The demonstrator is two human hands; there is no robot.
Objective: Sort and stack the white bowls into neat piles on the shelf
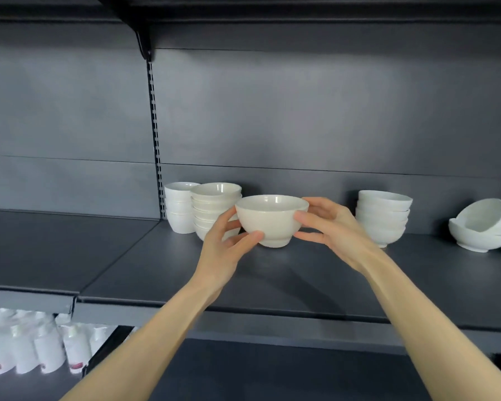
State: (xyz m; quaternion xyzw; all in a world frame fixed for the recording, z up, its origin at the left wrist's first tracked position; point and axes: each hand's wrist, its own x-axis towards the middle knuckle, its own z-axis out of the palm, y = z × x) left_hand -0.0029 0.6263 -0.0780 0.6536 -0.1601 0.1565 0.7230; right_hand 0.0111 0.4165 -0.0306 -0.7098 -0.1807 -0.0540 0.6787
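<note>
Gloss is catching the light on the white bowl (269,219), a smooth, round, deep-sided thing narrowing to a small ring foot. It is sitting upright, mouth facing up, its axis vertical, at the middle of the shelf (301,279). Whether the foot is touching the board I cannot tell.

Both hands are gripping it. The left hand (223,250) is curling round its left wall with the thumb near the foot, and the right hand (333,227) is pinching the right wall, fingers at the rim.

Just behind on the left a nested pile of bowls (214,209) is standing beside a stack of straighter-sided cups (180,209). Off to the right another pile (382,215) is leaning slightly, and further right a tilted bowl (486,217) is lying on its side in a lower bowl (475,241).

The shelf is matt dark grey metal, flat and bare-looking, with a back panel (301,111) of the same grey and a slotted upright (155,125) dividing the bays. Below left — blurred — white bottles (41,348) are crowding a lower level.
</note>
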